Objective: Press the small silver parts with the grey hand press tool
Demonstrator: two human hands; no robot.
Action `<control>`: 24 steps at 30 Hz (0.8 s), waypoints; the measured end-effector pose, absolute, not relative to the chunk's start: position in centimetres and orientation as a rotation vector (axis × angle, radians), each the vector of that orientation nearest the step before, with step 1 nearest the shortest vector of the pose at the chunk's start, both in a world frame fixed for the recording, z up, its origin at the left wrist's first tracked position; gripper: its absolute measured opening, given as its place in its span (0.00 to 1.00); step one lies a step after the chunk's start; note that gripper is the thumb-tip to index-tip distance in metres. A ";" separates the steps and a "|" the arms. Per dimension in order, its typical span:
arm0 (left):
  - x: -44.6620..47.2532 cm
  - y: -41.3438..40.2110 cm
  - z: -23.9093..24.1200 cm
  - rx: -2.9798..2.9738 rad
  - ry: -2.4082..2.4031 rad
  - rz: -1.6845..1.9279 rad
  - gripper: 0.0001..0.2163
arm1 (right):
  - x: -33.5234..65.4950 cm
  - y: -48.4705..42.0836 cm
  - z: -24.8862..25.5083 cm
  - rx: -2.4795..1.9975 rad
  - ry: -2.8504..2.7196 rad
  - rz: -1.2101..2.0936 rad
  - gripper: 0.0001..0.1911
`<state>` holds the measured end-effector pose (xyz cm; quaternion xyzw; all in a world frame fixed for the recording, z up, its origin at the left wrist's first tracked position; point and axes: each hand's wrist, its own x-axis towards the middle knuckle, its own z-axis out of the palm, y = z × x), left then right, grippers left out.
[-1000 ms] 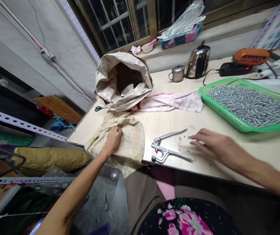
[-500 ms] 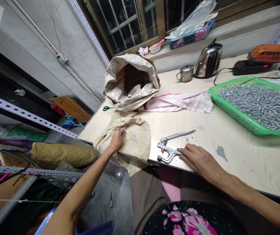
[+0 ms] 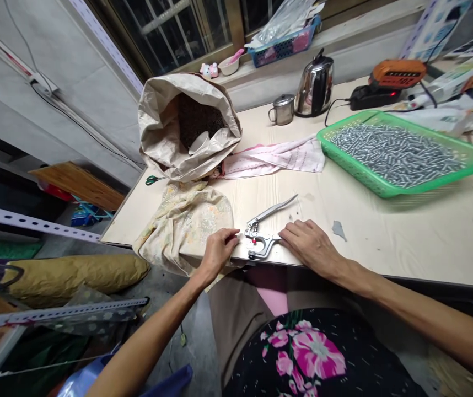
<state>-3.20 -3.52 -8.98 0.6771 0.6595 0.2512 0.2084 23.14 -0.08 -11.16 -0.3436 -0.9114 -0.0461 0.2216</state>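
Snap-fastener pliers [image 3: 264, 242] of grey metal lie on the tabletop near its front edge, jaws to the left and handles spread apart. My right hand [image 3: 313, 246] is closed over the lower handle's end; the upper handle stands free. Just left of the jaws is my left hand [image 3: 220, 251], thumb and forefinger brought together. Whatever is between those fingertips, if anything, is too small to make out. Beneath and behind the left hand a pale floral cloth [image 3: 195, 220] lies crumpled, partly hanging over the table edge.
A green basket [image 3: 385, 190] of small metal pieces stands at right. Behind the cloth is an open sack [image 3: 157, 138] with a white scoop [image 3: 199, 143]. A pink-white towel [image 3: 278, 160], a lidded cup [image 3: 283, 110], a kettle [image 3: 314, 85] and green-handled scissors [image 3: 152, 180] are farther back.
My left hand has left the floral cloth and moved right to the jaws of the pliers. The right hand stays at the handle. The view has shifted to the right.
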 end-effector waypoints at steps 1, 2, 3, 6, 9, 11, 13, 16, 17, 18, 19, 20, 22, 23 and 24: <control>-3.0 -3.3 -9.2 1.956 1.848 0.664 0.10 | 23.1 -0.1 -11.2 -0.952 -2.518 -0.118 0.11; -3.0 -3.0 -9.4 2.028 1.852 0.629 0.10 | 23.2 0.0 -11.3 -0.957 -2.518 -0.111 0.10; -3.0 -2.7 -9.5 2.097 1.847 0.595 0.10 | 23.2 0.0 -11.4 -0.962 -2.517 -0.106 0.10; -3.3 -1.8 -9.5 2.209 1.833 0.505 0.10 | 23.2 0.0 -11.6 -0.986 -2.508 -0.079 0.10; -3.3 -1.5 -9.2 2.167 1.876 0.422 0.07 | 23.2 0.0 -11.8 -1.001 -2.496 -0.026 0.09; -3.1 -1.4 -8.9 2.141 1.903 0.373 0.06 | 23.3 0.0 -11.8 -1.004 -2.498 0.002 0.09; -2.9 -1.5 -8.8 2.161 1.915 0.323 0.07 | 23.3 0.0 -11.9 -1.004 -2.502 0.020 0.09; -2.7 -1.6 -8.6 2.257 1.915 0.228 0.08 | 23.3 0.1 -11.9 -1.010 -2.496 0.014 0.09; -2.6 -1.6 -8.5 2.282 1.914 0.211 0.09 | 23.2 0.1 -11.9 -1.011 -2.493 0.001 0.09; -2.5 -1.6 -8.3 2.295 1.911 0.216 0.09 | 23.2 0.1 -11.9 -1.010 -2.490 -0.013 0.09; -2.5 -1.6 -8.1 2.284 1.909 0.250 0.09 | 23.2 0.1 -11.9 -1.007 -2.488 -0.025 0.09; -2.4 -1.7 -7.9 2.239 1.912 0.312 0.08 | 23.2 0.1 -11.8 -1.003 -2.485 -0.039 0.09; -2.1 -1.9 -7.3 2.031 1.922 0.470 0.06 | 23.2 0.0 -11.6 -0.998 -2.480 -0.089 0.11; -2.0 -2.2 -7.1 1.874 1.914 0.547 0.06 | 23.2 -0.1 -11.5 -0.993 -2.476 -0.123 0.11; -1.7 -2.5 -6.9 1.699 1.888 0.613 0.06 | 23.2 -0.2 -11.3 -0.985 -2.471 -0.159 0.12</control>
